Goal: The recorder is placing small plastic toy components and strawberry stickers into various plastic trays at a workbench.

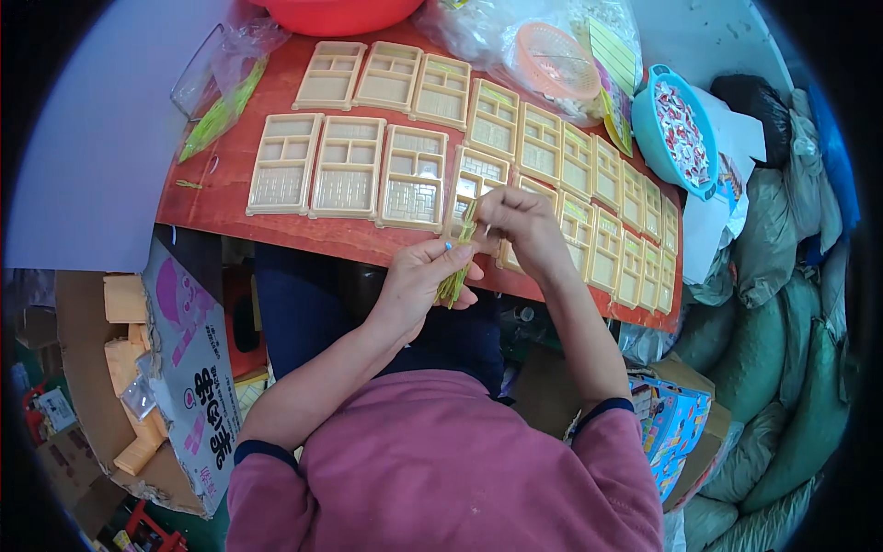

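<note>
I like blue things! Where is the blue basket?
The blue basket sits at the table's far right end in the head view, beside the pink basket and past the last tan trays.

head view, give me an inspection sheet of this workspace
surface: red-brown table, mostly covered.
job's things: two rows of beige compartment trays; a bundle of thin yellow-green sticks.
clutter: clear bag of green sticks, red basin, orange basket, blue basket of small red-and-white pieces.
hands: left hand wrapped around the bundle; right hand, fingers pinching the bundle's top.
cables: nothing seen.
surroundings: cardboard box of beige pieces at the left, green sacks at the right.
</note>
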The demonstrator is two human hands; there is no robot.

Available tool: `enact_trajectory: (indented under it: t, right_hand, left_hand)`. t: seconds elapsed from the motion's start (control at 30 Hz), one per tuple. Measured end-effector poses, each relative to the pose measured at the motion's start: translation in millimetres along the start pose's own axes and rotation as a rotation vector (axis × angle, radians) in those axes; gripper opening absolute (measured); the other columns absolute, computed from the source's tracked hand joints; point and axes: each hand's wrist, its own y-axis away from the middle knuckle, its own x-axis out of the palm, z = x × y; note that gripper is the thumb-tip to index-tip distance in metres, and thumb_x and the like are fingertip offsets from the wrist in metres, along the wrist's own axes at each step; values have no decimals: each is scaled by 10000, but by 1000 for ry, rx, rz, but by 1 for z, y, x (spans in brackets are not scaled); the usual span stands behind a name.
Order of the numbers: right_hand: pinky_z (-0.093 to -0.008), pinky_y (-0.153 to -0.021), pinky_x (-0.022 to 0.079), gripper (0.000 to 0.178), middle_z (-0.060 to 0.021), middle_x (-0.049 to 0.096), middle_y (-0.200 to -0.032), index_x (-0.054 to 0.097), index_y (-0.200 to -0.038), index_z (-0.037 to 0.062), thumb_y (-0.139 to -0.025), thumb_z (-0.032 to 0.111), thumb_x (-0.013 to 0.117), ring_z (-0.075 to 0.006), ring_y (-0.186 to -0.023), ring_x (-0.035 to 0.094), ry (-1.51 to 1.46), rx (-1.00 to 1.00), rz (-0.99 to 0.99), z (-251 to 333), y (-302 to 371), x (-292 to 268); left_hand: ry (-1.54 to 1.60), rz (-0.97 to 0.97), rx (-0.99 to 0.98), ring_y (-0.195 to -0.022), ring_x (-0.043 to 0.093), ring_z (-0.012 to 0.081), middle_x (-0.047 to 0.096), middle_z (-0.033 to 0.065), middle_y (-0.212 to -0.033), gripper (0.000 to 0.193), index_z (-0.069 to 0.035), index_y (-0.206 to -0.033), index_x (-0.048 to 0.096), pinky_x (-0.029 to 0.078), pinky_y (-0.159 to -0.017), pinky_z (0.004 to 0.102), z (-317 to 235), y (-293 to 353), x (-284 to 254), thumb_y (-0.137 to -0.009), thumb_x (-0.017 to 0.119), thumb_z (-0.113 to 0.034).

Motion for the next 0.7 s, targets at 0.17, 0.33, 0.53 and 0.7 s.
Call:
enact_trajectory:
  t: [0.17,0.33,0.53,0.7]
  right_hand:
    - [-218,-630,442,133,-7,612,-788,633,-854,35,-858,167,615,-72,-696,557,158,-118,58,16,-12,-4]
    - [-241,-655,445,154,-15,622,-764,639,-860,41,-853,194,622,-87,-711,560,170,-80,208,7,-7,0]
    - [-227,-654,442,152,-25,642,-807,645,-848,37,-856,187,618,-79,-724,558,250,-93,119,15,-14,3]
    - [-232,-666,446,139,-32,649,-836,637,-840,44,-862,174,593,-78,-737,567,239,-113,151,12,-14,4]
  left_hand:
    - [64,0,17,-534,608,125,635,74,-763,267,4,-988,603,504,-486,223,-2,-2,1,-898,571,-245]
    - [10,14,42,-548,610,119,634,79,-782,274,-2,-989,602,502,-492,221,0,-6,-2,-896,576,-259]
    - [27,-39,37,-527,600,119,634,73,-768,267,-6,-994,603,494,-477,219,-4,-7,-1,-895,574,-252]
    - [-53,4,39,-530,600,114,634,73,-771,281,-3,-1020,600,497,-480,219,-2,-9,-3,-895,574,-253]
